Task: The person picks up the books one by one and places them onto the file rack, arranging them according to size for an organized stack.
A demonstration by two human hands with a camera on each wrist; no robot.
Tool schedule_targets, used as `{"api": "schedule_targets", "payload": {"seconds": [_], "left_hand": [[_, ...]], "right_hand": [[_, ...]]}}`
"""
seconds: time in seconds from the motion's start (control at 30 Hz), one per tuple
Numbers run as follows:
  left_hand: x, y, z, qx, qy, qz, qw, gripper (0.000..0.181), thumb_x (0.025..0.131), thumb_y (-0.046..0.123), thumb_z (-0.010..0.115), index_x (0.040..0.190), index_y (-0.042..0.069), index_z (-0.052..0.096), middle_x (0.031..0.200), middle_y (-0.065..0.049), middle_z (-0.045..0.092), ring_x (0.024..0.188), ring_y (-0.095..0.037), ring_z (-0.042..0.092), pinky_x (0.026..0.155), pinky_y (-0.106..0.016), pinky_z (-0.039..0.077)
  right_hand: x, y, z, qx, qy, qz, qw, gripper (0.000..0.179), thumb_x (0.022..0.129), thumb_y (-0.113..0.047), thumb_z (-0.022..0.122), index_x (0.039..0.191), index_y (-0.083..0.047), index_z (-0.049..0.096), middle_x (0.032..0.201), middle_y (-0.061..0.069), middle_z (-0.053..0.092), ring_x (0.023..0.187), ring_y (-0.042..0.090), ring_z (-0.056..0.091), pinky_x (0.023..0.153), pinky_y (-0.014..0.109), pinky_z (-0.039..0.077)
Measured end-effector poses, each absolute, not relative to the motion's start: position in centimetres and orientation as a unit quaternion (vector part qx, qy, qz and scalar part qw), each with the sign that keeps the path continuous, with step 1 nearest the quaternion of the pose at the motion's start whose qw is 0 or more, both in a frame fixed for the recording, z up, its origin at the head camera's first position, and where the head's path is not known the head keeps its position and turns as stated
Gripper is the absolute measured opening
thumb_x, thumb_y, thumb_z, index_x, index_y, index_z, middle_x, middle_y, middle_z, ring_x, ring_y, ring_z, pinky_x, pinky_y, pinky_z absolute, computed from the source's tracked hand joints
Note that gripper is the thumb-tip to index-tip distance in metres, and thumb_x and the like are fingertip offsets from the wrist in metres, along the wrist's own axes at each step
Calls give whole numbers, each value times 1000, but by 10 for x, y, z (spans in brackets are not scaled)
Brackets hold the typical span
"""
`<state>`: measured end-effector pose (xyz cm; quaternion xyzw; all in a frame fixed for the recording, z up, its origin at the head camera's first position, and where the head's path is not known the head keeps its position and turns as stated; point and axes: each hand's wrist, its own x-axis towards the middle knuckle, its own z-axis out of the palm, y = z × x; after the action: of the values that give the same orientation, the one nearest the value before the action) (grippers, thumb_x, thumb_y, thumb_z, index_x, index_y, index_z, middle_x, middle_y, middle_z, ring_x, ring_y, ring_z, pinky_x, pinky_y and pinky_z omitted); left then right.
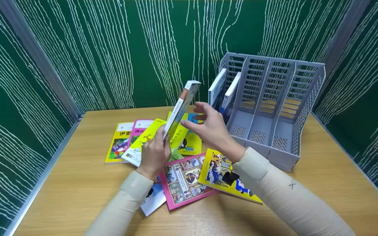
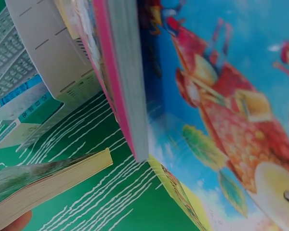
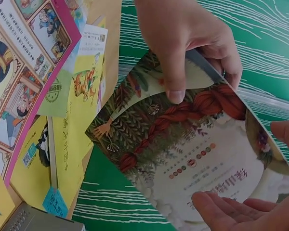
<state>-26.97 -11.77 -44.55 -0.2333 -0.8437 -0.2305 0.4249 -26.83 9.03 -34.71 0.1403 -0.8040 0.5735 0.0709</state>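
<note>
My left hand grips a thick book by its lower end and holds it tilted above the pile, white spine upward. In the right wrist view, the left thumb lies on the book's illustrated cover, which has a red braid. My right hand is raised to the right of the book, fingers spread and slightly bent, holding nothing. Beneath are a yellow book, a pink-bordered book and another yellow book. The held book's page edges show in the left wrist view.
A grey slotted file rack stands at the back right, with a white-edged book and a second book upright in its left part. More books, including a yellow-covered one, lie left on the wooden table. Green walls surround it.
</note>
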Motion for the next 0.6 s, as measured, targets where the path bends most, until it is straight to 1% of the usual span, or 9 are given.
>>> {"api": "schedule_targets", "payload": {"seconds": [0.1,0.27,0.47,0.6], "left_hand": [[-271,-118,-447,-240,-845,-208,430,46,98,2,78,136,-5,54,114,-24,79,76,-34,81,60,-33,65],[-272,-118,-449,-248,-847,-178,436,49,96,4,81,137,-4,54,109,-22,80,77,-32,82,59,-31,64],[-274,-117,-450,-264,-838,-131,460,51,94,3,82,136,-3,54,101,-18,80,70,-28,80,56,-27,62],[-275,-117,-451,-271,-831,-100,476,55,92,2,84,137,-3,53,103,-18,80,68,-26,79,54,-26,61]], "right_hand": [[-269,86,-343,126,-806,575,60,75,99,-28,82,160,-6,46,154,16,59,133,34,67,107,47,62],[-272,81,-337,107,-806,580,47,76,99,-30,81,161,-5,43,152,18,60,129,34,69,107,48,62],[-275,78,-336,91,-794,600,23,74,101,-36,78,160,-8,41,151,16,60,133,32,67,113,49,58],[-277,76,-336,78,-790,608,14,77,103,-42,74,162,-8,38,151,15,59,135,31,65,113,49,58]]}}
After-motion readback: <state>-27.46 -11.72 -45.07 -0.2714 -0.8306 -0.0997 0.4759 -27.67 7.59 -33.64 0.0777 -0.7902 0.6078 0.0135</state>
